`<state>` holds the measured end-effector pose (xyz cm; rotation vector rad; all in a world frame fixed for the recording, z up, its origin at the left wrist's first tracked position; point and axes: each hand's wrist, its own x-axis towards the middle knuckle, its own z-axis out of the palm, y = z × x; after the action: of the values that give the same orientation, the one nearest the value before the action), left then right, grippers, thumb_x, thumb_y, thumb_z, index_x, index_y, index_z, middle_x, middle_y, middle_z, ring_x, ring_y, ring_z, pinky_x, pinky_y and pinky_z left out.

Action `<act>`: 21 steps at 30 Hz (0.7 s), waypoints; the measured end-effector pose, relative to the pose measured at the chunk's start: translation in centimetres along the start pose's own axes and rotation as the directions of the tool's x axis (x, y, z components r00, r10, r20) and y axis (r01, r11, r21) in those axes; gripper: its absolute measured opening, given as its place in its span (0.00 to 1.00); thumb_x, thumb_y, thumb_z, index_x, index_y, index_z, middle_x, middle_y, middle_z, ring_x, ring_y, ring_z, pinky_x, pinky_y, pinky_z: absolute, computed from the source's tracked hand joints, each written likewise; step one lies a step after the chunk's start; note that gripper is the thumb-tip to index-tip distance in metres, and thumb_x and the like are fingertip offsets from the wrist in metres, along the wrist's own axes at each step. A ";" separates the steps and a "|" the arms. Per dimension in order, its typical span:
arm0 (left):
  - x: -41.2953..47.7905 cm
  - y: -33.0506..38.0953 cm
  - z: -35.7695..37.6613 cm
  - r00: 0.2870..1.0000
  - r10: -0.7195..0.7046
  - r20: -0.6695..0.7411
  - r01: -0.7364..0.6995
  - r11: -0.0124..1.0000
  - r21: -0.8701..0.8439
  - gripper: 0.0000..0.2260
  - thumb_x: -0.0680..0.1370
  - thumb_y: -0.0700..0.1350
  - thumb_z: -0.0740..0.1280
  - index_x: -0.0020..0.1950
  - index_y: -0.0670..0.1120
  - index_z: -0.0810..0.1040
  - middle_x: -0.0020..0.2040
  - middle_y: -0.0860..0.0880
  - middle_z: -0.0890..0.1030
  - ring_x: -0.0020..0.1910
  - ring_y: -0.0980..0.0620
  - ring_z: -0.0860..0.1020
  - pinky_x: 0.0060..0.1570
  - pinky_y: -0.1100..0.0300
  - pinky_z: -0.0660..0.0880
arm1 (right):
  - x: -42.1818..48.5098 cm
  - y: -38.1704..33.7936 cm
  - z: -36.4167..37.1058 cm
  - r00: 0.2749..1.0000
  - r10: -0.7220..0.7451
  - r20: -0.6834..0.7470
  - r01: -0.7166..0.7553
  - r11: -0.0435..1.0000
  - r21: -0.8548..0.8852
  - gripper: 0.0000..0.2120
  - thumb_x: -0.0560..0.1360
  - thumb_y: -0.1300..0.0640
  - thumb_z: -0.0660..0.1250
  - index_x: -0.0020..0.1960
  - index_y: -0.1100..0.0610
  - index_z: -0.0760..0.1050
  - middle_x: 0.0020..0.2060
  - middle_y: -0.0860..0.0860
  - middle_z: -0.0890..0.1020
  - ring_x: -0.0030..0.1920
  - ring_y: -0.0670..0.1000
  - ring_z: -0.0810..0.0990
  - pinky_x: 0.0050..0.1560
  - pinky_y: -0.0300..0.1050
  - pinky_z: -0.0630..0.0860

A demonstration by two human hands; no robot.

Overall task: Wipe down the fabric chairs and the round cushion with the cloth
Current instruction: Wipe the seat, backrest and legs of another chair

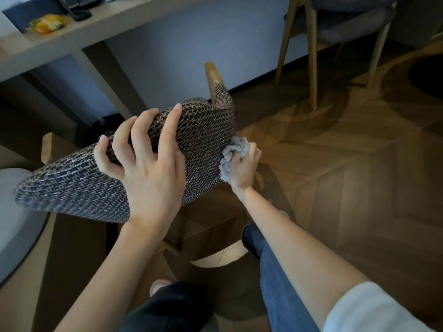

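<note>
A chair with a dark woven fabric backrest (pixel 203 130) and wooden arm tips stands right in front of me, its back toward me. My left hand (pixel 148 164) grips the top edge of that backrest, fingers curled over it. My right hand (pixel 244 166) holds a bunched pale grey cloth (pixel 233 155) and presses it against the outer right side of the backrest. A second chair (pixel 340 25) with grey fabric and light wooden legs stands at the back right. A pale rounded cushion (pixel 16 224) shows at the left edge.
A long wooden desk (pixel 96 22) runs along the wall at the upper left, carrying a yellow packet (pixel 46 24) and dark items. The floor (pixel 347 176) is herringbone wood. My legs and a shoe show at the bottom.
</note>
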<state>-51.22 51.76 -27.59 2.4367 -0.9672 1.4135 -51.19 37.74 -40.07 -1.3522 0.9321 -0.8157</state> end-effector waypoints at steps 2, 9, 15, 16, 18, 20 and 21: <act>0.0 0.1 -0.1 1.000 -0.008 0.004 0.008 1.000 -0.005 0.20 0.80 0.40 0.59 0.72 0.51 0.70 0.65 0.43 0.74 0.65 0.45 0.63 0.67 0.42 0.55 | -0.5 -1.6 -0.5 1.000 0.003 0.022 -0.006 0.992 0.125 0.12 0.82 0.56 0.59 0.62 0.62 0.69 0.62 0.59 0.67 0.60 0.56 0.71 0.63 0.51 0.70; -0.2 0.1 -0.1 0.999 -0.029 0.029 0.031 0.999 -0.043 0.19 0.81 0.40 0.57 0.72 0.51 0.70 0.65 0.43 0.74 0.66 0.45 0.62 0.67 0.40 0.56 | 0.2 -7.6 0.1 0.971 -0.205 -0.125 0.233 0.927 0.293 0.15 0.79 0.52 0.53 0.56 0.51 0.77 0.68 0.57 0.66 0.70 0.54 0.66 0.70 0.46 0.63; -0.2 0.0 0.2 1.000 -0.011 0.001 0.011 0.998 -0.054 0.19 0.81 0.40 0.58 0.71 0.50 0.71 0.65 0.42 0.74 0.65 0.44 0.63 0.66 0.39 0.57 | 1.7 -7.0 1.1 0.959 -0.193 -0.209 0.259 0.896 0.360 0.26 0.77 0.60 0.67 0.73 0.60 0.64 0.69 0.58 0.68 0.68 0.51 0.69 0.65 0.35 0.69; -0.2 0.0 0.3 1.000 -0.007 -0.012 0.006 0.999 -0.047 0.19 0.80 0.40 0.58 0.71 0.50 0.72 0.65 0.42 0.74 0.65 0.44 0.63 0.66 0.42 0.56 | 2.1 -6.8 1.2 0.965 -0.154 -0.213 0.223 0.910 0.350 0.24 0.77 0.59 0.68 0.71 0.60 0.66 0.67 0.57 0.71 0.66 0.50 0.72 0.62 0.33 0.70; -0.1 0.1 0.4 1.000 -0.003 -0.028 0.002 0.999 -0.041 0.19 0.80 0.40 0.59 0.70 0.50 0.73 0.64 0.43 0.74 0.65 0.45 0.63 0.66 0.43 0.56 | 3.0 -6.0 1.2 0.967 -0.115 -0.226 0.183 0.933 0.310 0.20 0.76 0.59 0.69 0.67 0.59 0.71 0.63 0.56 0.76 0.61 0.49 0.76 0.56 0.28 0.71; -0.1 0.1 0.6 0.999 -0.008 -0.042 0.006 0.999 -0.046 0.18 0.80 0.40 0.59 0.70 0.50 0.73 0.64 0.44 0.72 0.64 0.45 0.63 0.66 0.43 0.56 | 3.8 -4.5 1.0 0.980 -0.077 -0.184 0.122 0.961 0.248 0.19 0.75 0.58 0.68 0.65 0.59 0.73 0.59 0.56 0.78 0.59 0.52 0.77 0.57 0.35 0.73; -0.1 0.1 0.6 0.999 -0.011 -0.046 0.009 0.999 -0.049 0.18 0.80 0.40 0.59 0.70 0.50 0.73 0.64 0.44 0.72 0.64 0.45 0.64 0.66 0.43 0.57 | 4.1 -3.3 0.9 0.989 -0.048 -0.142 0.078 0.974 0.213 0.19 0.75 0.56 0.68 0.65 0.59 0.73 0.59 0.56 0.78 0.60 0.53 0.77 0.57 0.38 0.72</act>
<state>-50.90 51.48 -28.02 2.3601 -0.9662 1.4192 -48.50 34.23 -37.09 -1.1509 0.8801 -1.0390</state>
